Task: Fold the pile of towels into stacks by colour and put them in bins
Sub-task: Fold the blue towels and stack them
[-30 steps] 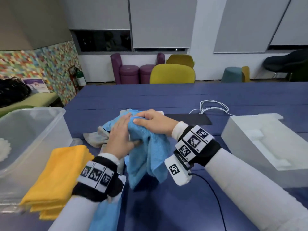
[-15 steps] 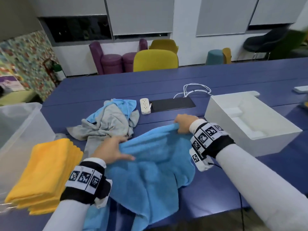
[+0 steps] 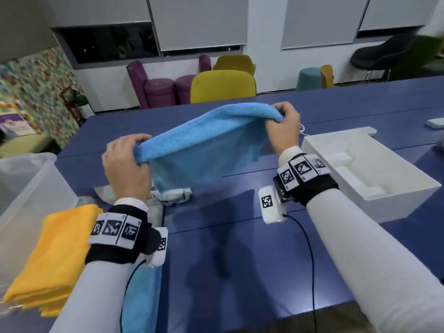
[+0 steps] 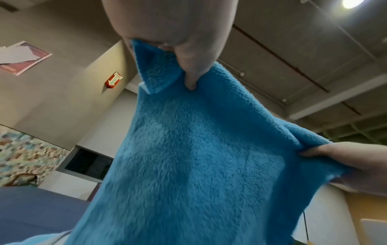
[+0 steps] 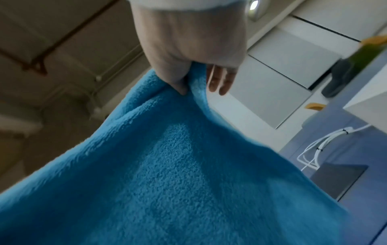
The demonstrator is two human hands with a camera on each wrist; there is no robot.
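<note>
Both hands pinch the top edge of a blue towel, one at each upper corner: the left hand has thumb and curled fingers closed over the near-left corner, and the right hand grips the far-right corner, with two of its fingers showing loose behind the cloth in the right wrist view. The towel hangs spread between them above the table, its top edge sagging slightly and rolled over, the sheet dropping from it with its lower edge down among the rumpled pile of grey and blue cloth. The fabric is a thick, fluffy terry, bright sky blue, plain, and a small folded-over corner shows by the left thumb in the left wrist view. A stack of folded yellow towels lies at the left, just beside a clear bin. A white box stands at the right.
</note>
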